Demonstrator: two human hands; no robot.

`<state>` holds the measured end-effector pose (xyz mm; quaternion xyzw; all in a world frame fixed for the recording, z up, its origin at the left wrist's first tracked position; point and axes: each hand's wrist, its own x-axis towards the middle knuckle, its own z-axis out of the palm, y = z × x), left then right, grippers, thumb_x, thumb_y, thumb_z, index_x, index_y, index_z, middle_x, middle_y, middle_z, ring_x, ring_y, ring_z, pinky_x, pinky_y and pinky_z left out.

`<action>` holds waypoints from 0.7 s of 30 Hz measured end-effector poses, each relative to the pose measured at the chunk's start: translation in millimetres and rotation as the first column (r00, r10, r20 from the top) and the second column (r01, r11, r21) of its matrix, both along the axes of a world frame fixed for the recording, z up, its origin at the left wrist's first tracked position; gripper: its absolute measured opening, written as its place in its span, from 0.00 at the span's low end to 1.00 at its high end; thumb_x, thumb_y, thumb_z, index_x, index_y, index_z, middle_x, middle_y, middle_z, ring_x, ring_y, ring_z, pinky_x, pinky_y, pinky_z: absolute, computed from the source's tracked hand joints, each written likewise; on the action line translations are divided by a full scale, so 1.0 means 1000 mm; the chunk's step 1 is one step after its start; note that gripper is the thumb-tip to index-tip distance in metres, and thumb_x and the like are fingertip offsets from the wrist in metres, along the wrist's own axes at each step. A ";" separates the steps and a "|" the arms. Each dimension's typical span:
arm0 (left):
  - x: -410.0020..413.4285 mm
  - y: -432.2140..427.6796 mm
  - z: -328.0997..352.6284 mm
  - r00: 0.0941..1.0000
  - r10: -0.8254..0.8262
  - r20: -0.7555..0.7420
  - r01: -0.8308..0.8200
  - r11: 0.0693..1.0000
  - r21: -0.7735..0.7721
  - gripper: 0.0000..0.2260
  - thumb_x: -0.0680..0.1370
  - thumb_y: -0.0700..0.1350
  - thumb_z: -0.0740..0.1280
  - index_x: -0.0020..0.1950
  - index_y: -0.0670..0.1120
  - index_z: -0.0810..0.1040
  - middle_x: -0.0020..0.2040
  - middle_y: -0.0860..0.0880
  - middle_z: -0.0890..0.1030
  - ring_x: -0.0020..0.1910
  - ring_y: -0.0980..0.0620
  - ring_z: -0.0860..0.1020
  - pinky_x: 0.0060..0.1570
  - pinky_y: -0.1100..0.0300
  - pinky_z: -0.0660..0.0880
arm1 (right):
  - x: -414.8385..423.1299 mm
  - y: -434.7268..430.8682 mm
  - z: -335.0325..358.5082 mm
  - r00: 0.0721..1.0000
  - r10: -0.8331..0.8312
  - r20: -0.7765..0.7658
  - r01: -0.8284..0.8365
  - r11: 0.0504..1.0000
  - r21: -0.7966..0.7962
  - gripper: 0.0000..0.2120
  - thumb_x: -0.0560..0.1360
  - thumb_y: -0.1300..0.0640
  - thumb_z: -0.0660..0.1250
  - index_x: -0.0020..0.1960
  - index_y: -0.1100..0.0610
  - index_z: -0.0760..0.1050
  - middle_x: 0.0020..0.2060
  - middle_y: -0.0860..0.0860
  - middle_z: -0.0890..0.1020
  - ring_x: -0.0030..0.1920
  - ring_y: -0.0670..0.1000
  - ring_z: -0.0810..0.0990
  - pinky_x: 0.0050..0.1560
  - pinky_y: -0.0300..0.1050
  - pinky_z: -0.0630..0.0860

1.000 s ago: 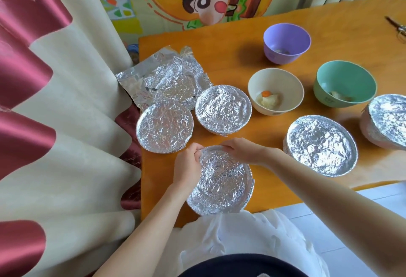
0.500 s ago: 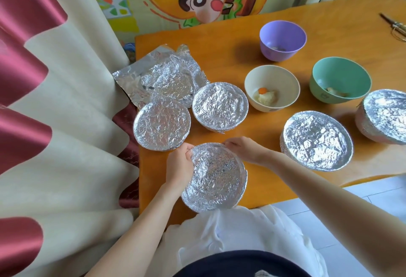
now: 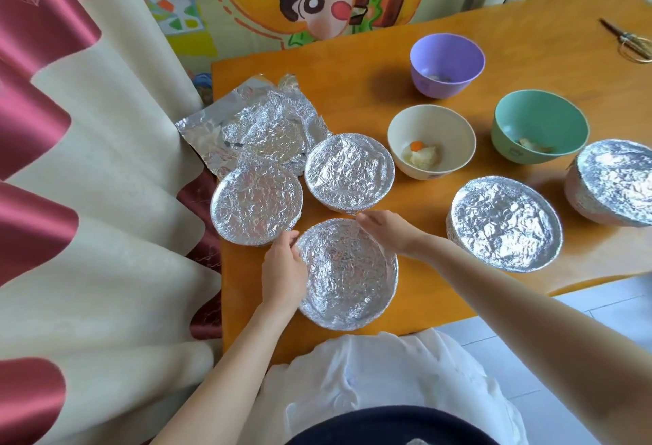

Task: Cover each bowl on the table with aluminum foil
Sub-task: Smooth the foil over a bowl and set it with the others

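Observation:
A foil-covered bowl [image 3: 347, 273] sits near the table's front edge. My left hand [image 3: 284, 268] presses its left rim and my right hand [image 3: 386, 229] presses its far right rim. Other foil-covered bowls stand at the left [image 3: 257, 204], behind [image 3: 349, 171], to the right [image 3: 506, 224] and at the far right edge [image 3: 615, 185]. Three bowls are uncovered: a cream one [image 3: 432, 143] with food, a purple one [image 3: 446, 65] and a green one [image 3: 541, 125]. Loose crumpled foil sheets [image 3: 254, 125] lie at the table's back left.
The orange wooden table [image 3: 370, 92] ends close to my body. A red and cream curtain [image 3: 88, 197] hangs against its left side. Scissors [image 3: 628, 40] lie at the back right. A cartoon poster covers the wall behind.
The view shifted slightly. Both hands stayed on the near bowl, with the left hand sliding down along its left rim and the right hand keeping to the far rim.

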<state>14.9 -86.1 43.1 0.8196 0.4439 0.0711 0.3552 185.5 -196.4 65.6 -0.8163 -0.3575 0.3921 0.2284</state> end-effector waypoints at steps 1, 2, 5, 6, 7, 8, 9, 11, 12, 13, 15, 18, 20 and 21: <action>-0.001 -0.002 0.002 0.999 -0.042 -0.019 0.042 0.999 0.002 0.14 0.81 0.38 0.57 0.67 0.43 0.70 0.64 0.48 0.75 0.63 0.50 0.73 0.57 0.60 0.71 | 0.002 0.000 0.001 1.000 0.008 0.001 -0.008 1.000 -0.011 0.22 0.82 0.48 0.51 0.52 0.65 0.74 0.44 0.61 0.79 0.45 0.56 0.76 0.49 0.49 0.72; 0.000 -0.003 0.005 0.995 -0.089 -0.044 0.090 0.996 0.014 0.15 0.81 0.39 0.57 0.68 0.44 0.69 0.65 0.48 0.74 0.64 0.50 0.71 0.59 0.59 0.70 | 0.004 0.001 0.001 1.000 0.018 0.000 -0.018 1.000 -0.022 0.22 0.82 0.48 0.51 0.53 0.65 0.74 0.44 0.60 0.79 0.45 0.56 0.76 0.50 0.48 0.72; 0.006 -0.002 0.016 0.975 -0.208 -0.077 0.212 0.975 0.058 0.16 0.82 0.42 0.56 0.69 0.45 0.68 0.67 0.49 0.72 0.66 0.50 0.69 0.61 0.58 0.68 | 0.006 0.002 0.000 0.999 0.047 0.007 -0.047 0.999 -0.024 0.18 0.82 0.52 0.54 0.52 0.64 0.76 0.43 0.56 0.78 0.43 0.53 0.74 0.44 0.44 0.68; 0.012 -0.001 0.019 0.968 -0.242 -0.061 0.245 0.968 0.054 0.16 0.82 0.43 0.56 0.69 0.45 0.68 0.67 0.49 0.72 0.65 0.51 0.69 0.63 0.58 0.68 | 0.005 0.001 0.000 0.998 0.060 0.009 -0.059 0.998 -0.020 0.16 0.82 0.53 0.54 0.52 0.63 0.76 0.41 0.55 0.77 0.41 0.51 0.73 0.41 0.42 0.67; 0.018 -0.001 0.021 0.959 -0.280 -0.044 0.281 0.959 0.043 0.15 0.82 0.42 0.57 0.69 0.45 0.69 0.67 0.49 0.72 0.65 0.51 0.69 0.63 0.59 0.67 | 0.003 0.002 -0.001 0.998 0.069 0.009 -0.069 0.997 -0.020 0.15 0.82 0.54 0.55 0.53 0.62 0.77 0.40 0.52 0.76 0.40 0.50 0.72 0.38 0.41 0.66; 0.025 0.000 0.023 0.947 -0.320 -0.035 0.321 0.946 0.034 0.15 0.82 0.42 0.57 0.69 0.45 0.70 0.67 0.49 0.72 0.65 0.52 0.70 0.62 0.61 0.66 | 0.001 0.002 -0.002 0.997 0.071 0.006 -0.071 0.997 -0.018 0.14 0.82 0.56 0.55 0.56 0.60 0.77 0.37 0.49 0.76 0.37 0.47 0.72 0.36 0.39 0.65; 0.031 0.000 0.023 0.934 -0.356 -0.035 0.356 0.934 0.023 0.15 0.82 0.42 0.58 0.68 0.44 0.71 0.66 0.48 0.73 0.64 0.52 0.71 0.61 0.62 0.66 | -0.001 0.002 -0.003 0.998 0.069 0.005 -0.069 0.998 -0.016 0.14 0.82 0.57 0.55 0.59 0.58 0.76 0.35 0.46 0.74 0.34 0.44 0.71 0.34 0.35 0.64; 0.043 -0.001 0.024 0.915 -0.401 -0.047 0.402 0.916 -0.007 0.14 0.81 0.42 0.59 0.67 0.44 0.72 0.65 0.48 0.75 0.62 0.51 0.73 0.60 0.60 0.69 | -0.004 0.003 -0.002 0.998 0.066 0.002 -0.066 0.998 -0.002 0.15 0.82 0.57 0.54 0.63 0.55 0.75 0.33 0.44 0.73 0.33 0.42 0.70 0.33 0.32 0.65; 0.046 -0.002 0.025 0.910 -0.412 -0.052 0.412 0.911 -0.015 0.14 0.81 0.42 0.60 0.66 0.44 0.73 0.64 0.47 0.75 0.61 0.50 0.74 0.60 0.59 0.70 | -0.004 0.002 -0.001 0.998 0.062 -0.012 -0.062 0.998 0.009 0.15 0.82 0.57 0.54 0.64 0.55 0.75 0.36 0.46 0.76 0.36 0.43 0.73 0.36 0.32 0.67; 0.049 -0.002 0.025 0.907 -0.417 -0.056 0.417 0.909 -0.012 0.14 0.81 0.42 0.60 0.66 0.43 0.74 0.63 0.47 0.76 0.60 0.50 0.74 0.59 0.58 0.71 | -0.003 0.001 0.000 0.999 0.043 -0.032 -0.042 0.999 0.029 0.15 0.82 0.56 0.54 0.64 0.55 0.75 0.42 0.49 0.79 0.42 0.47 0.76 0.43 0.35 0.70; 0.050 0.000 0.025 0.905 -0.423 -0.057 0.424 0.906 0.009 0.13 0.80 0.42 0.61 0.64 0.43 0.75 0.62 0.47 0.77 0.58 0.50 0.75 0.57 0.59 0.72 | 0.003 -0.005 0.001 0.998 -0.037 -0.050 0.040 0.997 0.070 0.16 0.82 0.56 0.54 0.66 0.56 0.73 0.58 0.53 0.80 0.57 0.53 0.77 0.59 0.44 0.71; 0.046 0.004 0.025 0.904 -0.422 -0.076 0.425 0.904 0.038 0.12 0.81 0.45 0.61 0.62 0.45 0.76 0.59 0.49 0.76 0.50 0.52 0.76 0.47 0.62 0.72 | 0.013 -0.016 -0.001 0.986 -0.164 0.018 0.163 0.986 0.031 0.18 0.83 0.53 0.53 0.62 0.62 0.75 0.58 0.57 0.79 0.58 0.57 0.77 0.60 0.48 0.71; 0.043 0.008 0.024 0.899 -0.425 -0.111 0.432 0.900 0.053 0.11 0.81 0.47 0.60 0.60 0.46 0.76 0.55 0.50 0.75 0.42 0.54 0.74 0.40 0.64 0.69 | 0.013 -0.023 -0.005 0.972 -0.229 -0.058 0.230 0.973 0.005 0.19 0.83 0.51 0.52 0.56 0.62 0.77 0.53 0.57 0.81 0.53 0.55 0.80 0.58 0.47 0.74; 0.042 0.010 0.024 0.895 -0.428 -0.130 0.437 0.897 0.060 0.11 0.81 0.48 0.60 0.59 0.47 0.77 0.54 0.50 0.74 0.40 0.55 0.74 0.39 0.63 0.69 | 0.010 -0.025 -0.005 0.962 -0.248 -0.113 0.250 0.968 0.008 0.19 0.82 0.51 0.52 0.54 0.61 0.78 0.51 0.56 0.82 0.51 0.54 0.81 0.58 0.47 0.75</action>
